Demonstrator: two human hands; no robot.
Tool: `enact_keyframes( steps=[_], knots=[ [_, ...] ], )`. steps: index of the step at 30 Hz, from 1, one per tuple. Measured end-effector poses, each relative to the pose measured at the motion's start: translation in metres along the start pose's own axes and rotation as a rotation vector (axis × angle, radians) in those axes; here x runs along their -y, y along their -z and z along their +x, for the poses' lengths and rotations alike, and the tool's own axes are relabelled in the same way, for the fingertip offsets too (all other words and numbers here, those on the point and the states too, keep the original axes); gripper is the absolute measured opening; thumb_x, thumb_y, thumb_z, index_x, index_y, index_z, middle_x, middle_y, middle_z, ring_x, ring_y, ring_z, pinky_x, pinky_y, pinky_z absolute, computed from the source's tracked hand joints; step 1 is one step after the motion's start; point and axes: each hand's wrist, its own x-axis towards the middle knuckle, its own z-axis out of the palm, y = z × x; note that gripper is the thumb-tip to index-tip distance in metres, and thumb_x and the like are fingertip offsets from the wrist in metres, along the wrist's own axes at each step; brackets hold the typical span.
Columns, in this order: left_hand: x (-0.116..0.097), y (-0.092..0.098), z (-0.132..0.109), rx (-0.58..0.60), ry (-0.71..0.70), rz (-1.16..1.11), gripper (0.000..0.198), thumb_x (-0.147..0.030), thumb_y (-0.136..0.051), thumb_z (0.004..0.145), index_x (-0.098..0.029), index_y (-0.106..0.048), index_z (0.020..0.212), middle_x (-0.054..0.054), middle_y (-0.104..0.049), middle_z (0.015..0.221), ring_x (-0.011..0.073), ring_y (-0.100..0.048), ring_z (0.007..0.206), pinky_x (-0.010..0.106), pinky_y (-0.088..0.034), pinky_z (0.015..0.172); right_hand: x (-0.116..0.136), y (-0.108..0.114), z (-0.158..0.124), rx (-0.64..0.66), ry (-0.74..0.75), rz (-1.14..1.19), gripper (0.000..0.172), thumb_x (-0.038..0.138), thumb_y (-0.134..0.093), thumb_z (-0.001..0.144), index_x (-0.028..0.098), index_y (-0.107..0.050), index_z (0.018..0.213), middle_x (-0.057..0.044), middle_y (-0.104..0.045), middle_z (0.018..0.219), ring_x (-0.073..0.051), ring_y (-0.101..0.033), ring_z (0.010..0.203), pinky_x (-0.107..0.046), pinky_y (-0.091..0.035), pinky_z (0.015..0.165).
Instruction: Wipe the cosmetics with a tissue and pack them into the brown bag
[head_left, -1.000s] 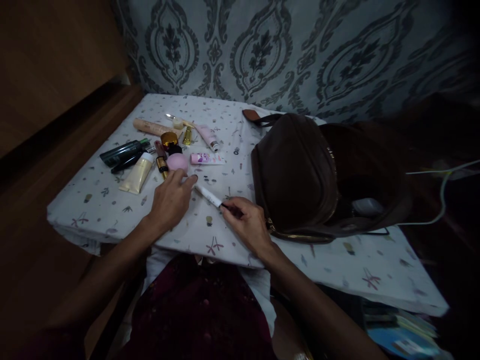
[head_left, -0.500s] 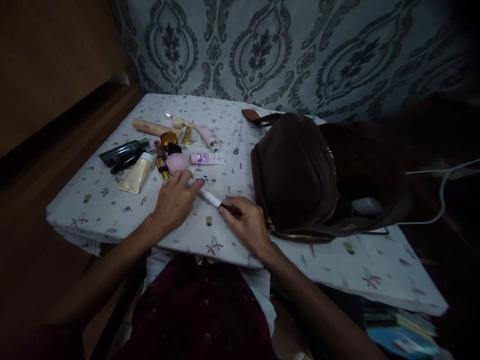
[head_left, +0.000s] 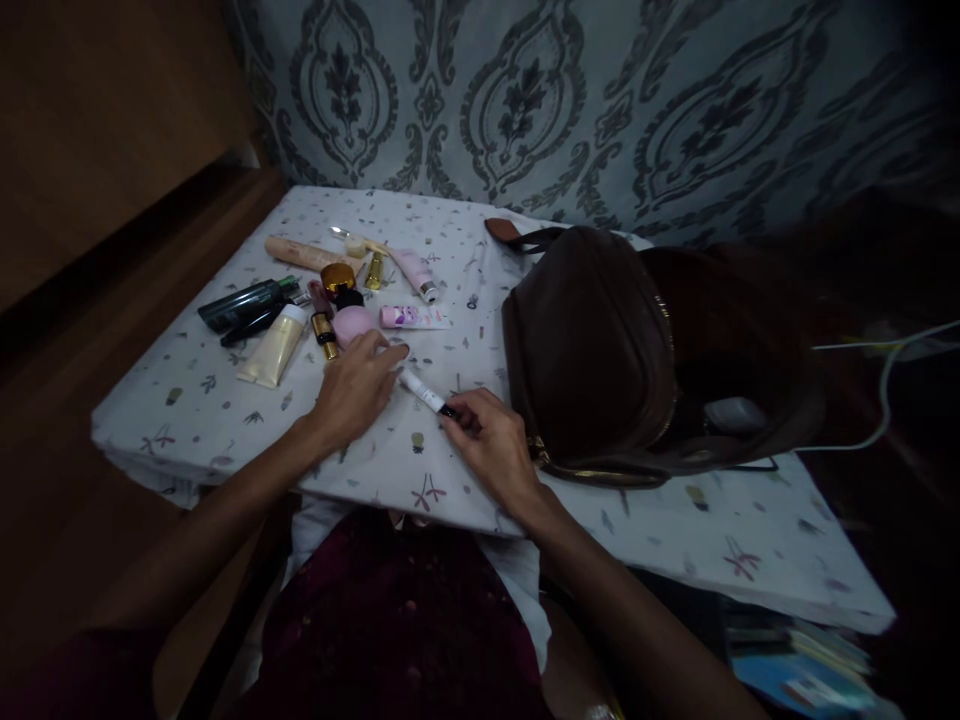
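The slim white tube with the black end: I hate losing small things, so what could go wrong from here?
1. The right hand seems to pinch the slim white tube only near its black end, so it might slip and roll across the printed white tablecloth.
2. The left hand is close beside the rounded pink sponge-like piece and might nudge it against the black-and-gold cylinder.

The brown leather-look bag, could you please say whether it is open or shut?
Open: the bag gapes, and a pale object shows inside.
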Motion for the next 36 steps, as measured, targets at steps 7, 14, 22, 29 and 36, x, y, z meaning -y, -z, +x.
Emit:
enact_keyframes(
  steps=[7,14,22,29,36],
  knots=[
    [-0.046,0.003,-0.019,0.208,-0.202,0.154,0.038,-0.006,-0.046,0.092,-0.022,-0.060,0.123,0.009,-0.058,0.108,0.0248,-0.053,0.101,0.034,-0.053,0.077,0.000,0.001,0.001,0.003,0.015,0.007,0.008,0.013,-0.064,0.081,0.020,-0.065,0.077,-0.001,-0.062,0.073,-0.015,-0.055,0.063,-0.027,-0.047,0.062],
    [-0.025,0.006,-0.003,0.187,-0.094,0.250,0.033,-0.008,-0.047,0.092,-0.021,-0.062,0.118,0.012,-0.057,0.110,0.0291,-0.053,0.105,0.036,-0.053,0.073,0.000,0.000,0.000,-0.011,0.016,0.022,0.006,0.015,-0.066,0.081,0.020,-0.068,0.083,-0.001,-0.062,0.075,-0.015,-0.057,0.065,-0.027,-0.047,0.062],
    [0.001,0.010,-0.001,0.113,0.073,0.192,0.033,-0.012,-0.044,0.094,-0.018,-0.063,0.119,0.012,-0.058,0.108,0.0272,-0.056,0.104,0.036,-0.052,0.076,0.003,0.002,-0.001,-0.014,-0.004,0.038,0.006,0.017,-0.064,0.082,0.019,-0.070,0.083,-0.002,-0.065,0.074,-0.014,-0.057,0.061,-0.026,-0.047,0.059],
    [-0.043,0.005,-0.030,0.096,-0.198,0.078,0.039,-0.008,-0.042,0.093,-0.021,-0.055,0.127,0.009,-0.059,0.107,0.0239,-0.054,0.100,0.035,-0.054,0.079,0.005,0.002,0.001,0.006,-0.027,0.070,0.010,0.017,-0.060,0.081,0.018,-0.068,0.076,-0.002,-0.065,0.069,-0.015,-0.058,0.060,-0.026,-0.046,0.060],
    [-0.021,0.008,-0.013,0.202,-0.005,0.201,0.034,-0.011,-0.046,0.094,-0.021,-0.060,0.123,0.011,-0.059,0.114,0.0265,-0.056,0.106,0.035,-0.054,0.076,0.004,0.002,0.001,0.006,-0.039,0.072,0.008,0.019,-0.062,0.082,0.019,-0.070,0.080,-0.001,-0.065,0.070,-0.013,-0.056,0.059,-0.025,-0.045,0.059]
  ],
)
